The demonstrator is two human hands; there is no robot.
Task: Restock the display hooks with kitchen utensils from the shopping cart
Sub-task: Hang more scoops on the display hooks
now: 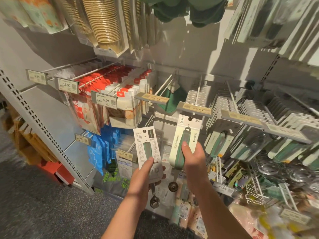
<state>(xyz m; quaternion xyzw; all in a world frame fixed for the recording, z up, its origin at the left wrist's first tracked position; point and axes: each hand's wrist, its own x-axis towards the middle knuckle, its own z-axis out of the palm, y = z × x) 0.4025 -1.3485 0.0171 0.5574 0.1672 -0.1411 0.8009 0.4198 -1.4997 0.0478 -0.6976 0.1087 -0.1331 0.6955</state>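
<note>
- Left hand low centre, thumb up along the face of a carded scoop, fingers curled round behind the pack – pinching it. Card tilted slightly, back side w/ print facing cam; metal scoop bowl hangs below the hand.
- Right hand just beside it, thumb pressed on the green handle of a second carded scoop, fingers wrapped behind – gripping the pack's lower part. Its metal bowl shows under the hand.
- Second pack's top end is up at the front tip of a display hook, right under the flipped-up price tag; can't tell if the card hole is on the rod or not.
- Bottom right corner: shopping cart, white wire rim, piled w/ packaged goods, blurred.
- Right of the hands: more hooks w/ rows of similar green-handled packs, tags tipped up at the hook fronts.
- Left of the hands: blue bags on a low hook, above them red/white pouches behind tags reading 16.90 and 4.99.
- Behind the centre hook, near the back panel: a green cloth item hanging.
- Far top: stacked paper cups in sleeves, top left; dark green fabric top centre; dark-handled utensil packs top right.
</note>
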